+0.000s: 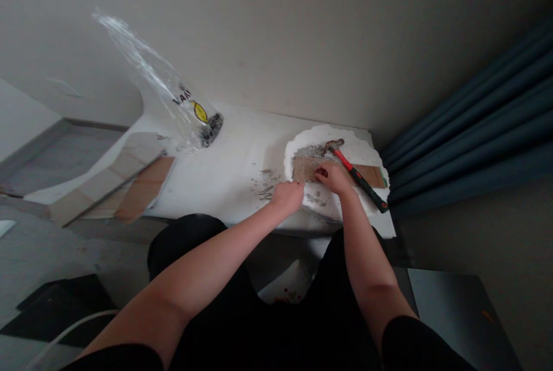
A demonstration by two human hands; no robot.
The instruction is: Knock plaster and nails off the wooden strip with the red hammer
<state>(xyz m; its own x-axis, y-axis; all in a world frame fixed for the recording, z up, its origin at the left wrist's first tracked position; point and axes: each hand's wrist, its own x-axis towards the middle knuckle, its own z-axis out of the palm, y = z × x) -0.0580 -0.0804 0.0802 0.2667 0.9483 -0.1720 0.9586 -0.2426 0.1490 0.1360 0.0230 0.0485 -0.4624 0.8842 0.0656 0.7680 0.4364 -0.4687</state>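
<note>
A: What worries you here?

B: The hammer (354, 173), mostly. It lies slantwise with its handle across the brown board (306, 168), close beside the right hand (330, 177). A nudge from that wrist could roll it or send it toward the front edge of the table (228, 169).

A: Where exactly is the board?

B: On the round white mat (363, 149), at the right end of the table, under the right hand.

A: And is it gripped?

B: The right hand has thumb and fingertips drawn close together over it; I can't tell whether anything is pinched between them. The left hand (288, 196) is curled at the board's near left corner, and whether it grips that corner is hidden too. If it doesn't, the board could skid on the loose grey grit (309, 152).

A: What about textures?

B: The board's left part looks rough and pitted, the right part smoother, with a green strip at the end. The mat has a scalloped rim. The hammer pairs a dull metal claw head with a red and black handle.

A: Anything else around?

B: Thin dark slivers (265, 191) left of the left hand, easily swept off by a sleeve-less forearm, then a glossy, crinkled clear bag (190, 112) and flat, creased cardboard (144, 186).
</note>
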